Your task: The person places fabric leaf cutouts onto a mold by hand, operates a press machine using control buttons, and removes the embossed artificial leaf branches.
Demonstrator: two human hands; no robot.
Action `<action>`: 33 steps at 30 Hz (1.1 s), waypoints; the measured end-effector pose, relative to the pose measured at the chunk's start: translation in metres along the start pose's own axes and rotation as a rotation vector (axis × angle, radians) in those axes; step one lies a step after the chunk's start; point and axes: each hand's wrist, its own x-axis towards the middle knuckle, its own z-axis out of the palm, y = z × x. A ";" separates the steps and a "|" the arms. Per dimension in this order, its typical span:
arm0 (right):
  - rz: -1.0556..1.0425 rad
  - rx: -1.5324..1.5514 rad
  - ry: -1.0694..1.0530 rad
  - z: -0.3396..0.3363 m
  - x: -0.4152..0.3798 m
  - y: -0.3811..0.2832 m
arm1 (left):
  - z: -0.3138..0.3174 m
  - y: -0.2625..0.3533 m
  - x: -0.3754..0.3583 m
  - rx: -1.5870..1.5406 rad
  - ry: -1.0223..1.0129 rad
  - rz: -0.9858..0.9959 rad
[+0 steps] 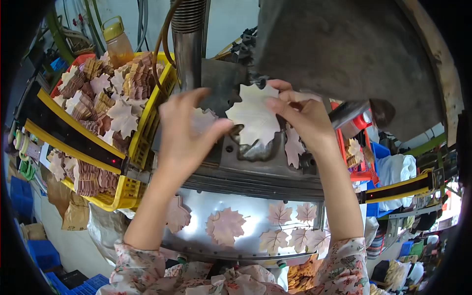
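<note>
My right hand point(307, 115) pinches a pale leaf-shaped piece point(253, 114) between thumb and fingers, above a dark metal mould point(256, 150) on the machine bed. To its left, my left hand point(189, 130) is raised, slightly blurred, with thumb and fingers apart; the thumb tip is close to the leaf's left edge. Another leaf piece point(203, 119) shows behind my left hand. A pinkish leaf piece point(294, 147) lies beside the mould, under my right hand.
A yellow basket point(132, 189) heaped with stacked leaf pieces stands left. A metal tray point(196, 241) with leaf pieces is nearest my body. Black-and-yellow sensor bars point(73, 129) flank the machine. A metal column point(189, 59) rises behind; a red crate point(364, 174) is right.
</note>
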 end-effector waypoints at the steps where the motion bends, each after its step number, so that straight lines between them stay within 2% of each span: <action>1: 0.016 -0.046 0.042 -0.004 0.000 0.003 | -0.003 -0.018 -0.006 0.135 0.086 -0.057; 2: 0.014 -0.048 0.038 -0.011 0.017 0.026 | -0.004 -0.038 -0.010 0.135 0.090 -0.060; 4: -0.914 -1.202 0.509 -0.025 0.091 0.105 | -0.008 -0.068 -0.017 0.397 -0.132 -0.080; 5: -0.925 -1.202 0.514 -0.032 0.127 0.132 | -0.010 -0.068 -0.014 0.398 -0.121 -0.077; 7: -0.601 -0.723 0.386 -0.037 0.170 0.169 | -0.007 -0.059 -0.016 0.394 -0.096 -0.077; 8: -0.597 -0.727 0.377 -0.033 0.164 0.156 | -0.006 -0.056 -0.018 0.391 -0.088 -0.078; 11: -0.074 -0.456 0.174 -0.030 0.156 0.117 | -0.005 -0.053 -0.018 0.378 -0.074 -0.087; 13: -0.078 -0.509 0.199 -0.033 0.168 0.121 | -0.008 -0.056 -0.016 0.378 -0.066 -0.094; 16: -0.095 -0.616 0.253 -0.034 0.185 0.124 | -0.011 -0.065 -0.006 0.299 -0.212 -0.197; 17: -0.162 -0.715 0.238 -0.033 0.180 0.123 | -0.010 -0.066 -0.004 0.296 -0.213 -0.199; 19: -0.284 -0.904 0.211 -0.025 0.156 0.113 | -0.009 -0.064 -0.002 0.339 -0.210 -0.138; 20: -0.280 -0.900 0.213 -0.021 0.145 0.105 | -0.010 -0.065 -0.001 0.365 -0.204 -0.105; 21: -0.320 -0.796 0.251 -0.013 0.133 0.085 | -0.014 -0.060 0.000 0.370 -0.202 -0.107; 23: -0.395 -0.591 0.324 -0.001 0.104 0.050 | -0.022 -0.040 0.003 -0.155 -0.064 -0.197; 24: -0.395 -0.595 0.324 0.002 0.089 0.041 | -0.021 -0.034 0.003 -0.423 0.004 -0.238; 26: -0.362 -0.530 0.185 0.009 0.058 0.030 | -0.005 -0.038 0.006 -0.523 -0.028 -0.252; 28: -0.355 -0.482 0.168 0.015 0.050 0.016 | 0.009 -0.041 0.019 -0.712 -0.078 -0.234; 29: -0.336 -0.436 0.153 0.017 0.046 0.011 | 0.013 -0.038 0.023 -0.720 -0.083 -0.223; 32: -0.236 -0.286 0.088 0.030 0.027 0.008 | 0.019 -0.025 0.021 -0.429 -0.202 -0.337; 33: -0.216 -0.234 0.065 0.033 0.027 0.007 | 0.018 -0.021 0.024 -0.431 -0.202 -0.334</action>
